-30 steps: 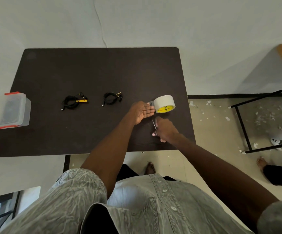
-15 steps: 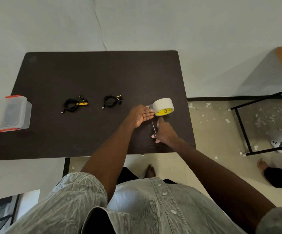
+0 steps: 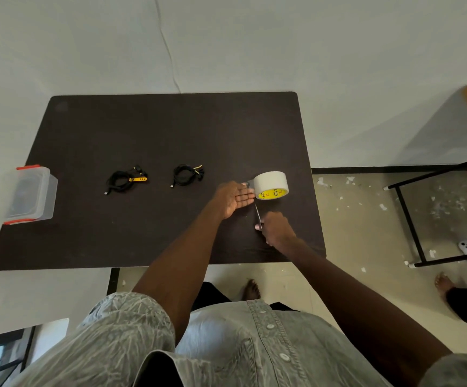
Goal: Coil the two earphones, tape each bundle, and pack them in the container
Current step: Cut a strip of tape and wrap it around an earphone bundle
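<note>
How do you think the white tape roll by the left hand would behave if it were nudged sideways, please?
The tape roll appears tilted up on its curved rim on the table, so it would probably roll or tip flat. The left hand rests open beside it, likely steadying it. Being a hollow ring, it is probably light.

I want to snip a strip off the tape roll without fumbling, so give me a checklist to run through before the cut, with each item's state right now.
1. Scissors in hand: ok. The right hand grips the scissors, blades pointing toward the tape roll.
2. Tape end pulled out: cannot tell. The left hand lies with straight fingers beside the roll; any free strip is too small to see.
3. Roll steady: ok. It rests on the table, tilted.
4. Both earphone bundles coiled: ok. The left earphone bundle and the right earphone bundle lie apart, in loops.
5. Bundles taped: not ok, as far as shows.
6. Container ready: cannot tell. The clear container sits at the table's left edge; its lid state is unclear.
</note>
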`<act>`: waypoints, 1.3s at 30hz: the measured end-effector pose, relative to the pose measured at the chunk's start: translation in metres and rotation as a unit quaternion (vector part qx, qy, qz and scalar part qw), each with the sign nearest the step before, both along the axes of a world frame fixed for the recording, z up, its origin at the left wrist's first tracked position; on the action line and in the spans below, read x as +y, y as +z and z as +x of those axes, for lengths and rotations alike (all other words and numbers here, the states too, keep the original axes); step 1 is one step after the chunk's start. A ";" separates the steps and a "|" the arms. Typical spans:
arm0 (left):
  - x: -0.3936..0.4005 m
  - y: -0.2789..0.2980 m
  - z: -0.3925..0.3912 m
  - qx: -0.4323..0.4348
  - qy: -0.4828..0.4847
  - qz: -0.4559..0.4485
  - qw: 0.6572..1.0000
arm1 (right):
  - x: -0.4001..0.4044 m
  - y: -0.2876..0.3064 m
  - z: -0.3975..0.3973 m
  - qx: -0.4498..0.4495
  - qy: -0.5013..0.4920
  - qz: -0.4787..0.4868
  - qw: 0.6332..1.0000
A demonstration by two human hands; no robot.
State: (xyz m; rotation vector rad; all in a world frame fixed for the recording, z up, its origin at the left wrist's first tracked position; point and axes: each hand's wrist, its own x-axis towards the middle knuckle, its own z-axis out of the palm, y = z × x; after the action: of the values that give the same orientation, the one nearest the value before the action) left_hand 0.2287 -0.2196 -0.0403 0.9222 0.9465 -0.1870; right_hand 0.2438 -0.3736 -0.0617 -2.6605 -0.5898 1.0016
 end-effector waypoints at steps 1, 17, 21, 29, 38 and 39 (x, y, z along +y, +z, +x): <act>0.000 0.000 0.000 0.001 0.002 -0.001 1.000 | 0.002 0.000 0.002 0.027 -0.012 0.009 1.000; -0.008 0.006 -0.002 0.005 0.009 0.000 1.000 | -0.016 0.010 0.000 0.192 -0.301 0.279 0.892; -0.011 0.009 -0.002 0.009 0.009 -0.001 1.000 | -0.013 0.003 -0.003 0.179 -0.281 0.284 0.899; -0.009 0.009 -0.004 0.017 0.001 0.011 1.000 | -0.019 -0.003 -0.004 0.079 -0.234 0.270 0.931; -0.007 0.013 -0.007 0.011 0.011 0.029 0.999 | -0.015 0.026 0.059 -0.232 -0.031 0.134 0.963; -0.008 0.013 -0.007 0.012 0.012 0.029 0.999 | -0.014 0.026 0.064 -0.204 -0.019 0.118 0.972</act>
State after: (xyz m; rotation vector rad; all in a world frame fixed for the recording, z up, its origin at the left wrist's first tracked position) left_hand 0.2215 -0.2277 -0.0277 0.9624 0.9883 -0.1508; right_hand 0.3082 -0.3874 -0.0355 -2.6553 -0.6838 0.3418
